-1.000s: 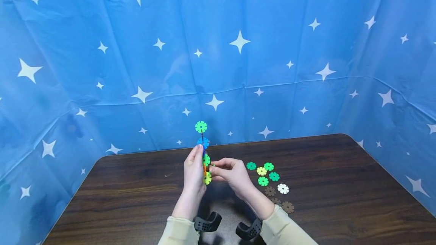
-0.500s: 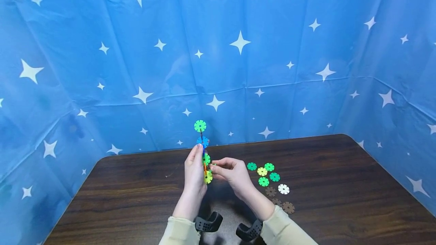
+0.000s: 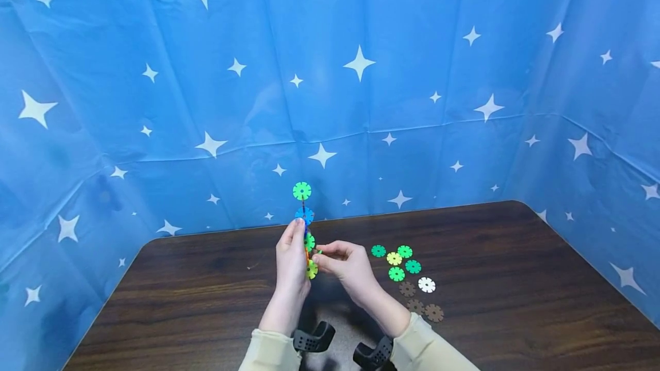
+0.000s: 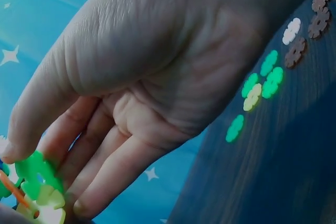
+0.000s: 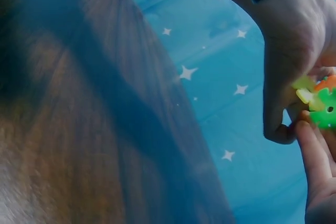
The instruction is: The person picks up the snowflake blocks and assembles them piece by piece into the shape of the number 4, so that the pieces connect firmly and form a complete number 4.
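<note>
The left sleeve (image 3: 269, 352) and right sleeve (image 3: 430, 351) are pale cream. The left wristband (image 3: 313, 338) and right wristband (image 3: 372, 355) are black, curved and chunky, the left one dotted. Left hand (image 3: 291, 256) and right hand (image 3: 352, 271) are bare.

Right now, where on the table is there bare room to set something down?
Bare table runs from the left hand to the left edge, save a small pale mark, and from the loose discs to the right edge. The middle is crowded: left hand, joined discs, right hand, then the loose discs.
</note>
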### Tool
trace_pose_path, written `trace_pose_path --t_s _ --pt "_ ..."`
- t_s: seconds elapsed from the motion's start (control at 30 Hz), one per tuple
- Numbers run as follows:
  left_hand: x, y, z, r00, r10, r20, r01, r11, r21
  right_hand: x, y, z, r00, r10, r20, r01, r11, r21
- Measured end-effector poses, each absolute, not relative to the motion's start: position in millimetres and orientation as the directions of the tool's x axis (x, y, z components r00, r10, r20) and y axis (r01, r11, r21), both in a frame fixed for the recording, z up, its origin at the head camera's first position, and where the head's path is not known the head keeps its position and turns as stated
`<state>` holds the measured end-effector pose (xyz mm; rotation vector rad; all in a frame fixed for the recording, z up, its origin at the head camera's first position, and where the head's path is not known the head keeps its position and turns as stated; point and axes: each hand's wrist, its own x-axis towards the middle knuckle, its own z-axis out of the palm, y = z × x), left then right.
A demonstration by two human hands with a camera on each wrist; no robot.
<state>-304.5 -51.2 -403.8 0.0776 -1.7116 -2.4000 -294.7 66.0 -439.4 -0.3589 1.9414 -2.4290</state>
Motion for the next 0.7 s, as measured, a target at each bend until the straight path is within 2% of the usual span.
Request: trace_pose_path --t_s 0.4,0.7 --pt "-303 -57 -401 -0.993 -0.11 0.052 0.083 -0.298 0.951 -299 85 -423 -0.954 -0.259 0.149 -0.111 -0.156 -0.981" --pt "-306 -58 -402 -0.99 -0.131 0.052 0.088 -0.28 0.956 -301 135 -409 -0.93 -0.321 0.177 -0.179 -0.025 -0.984"
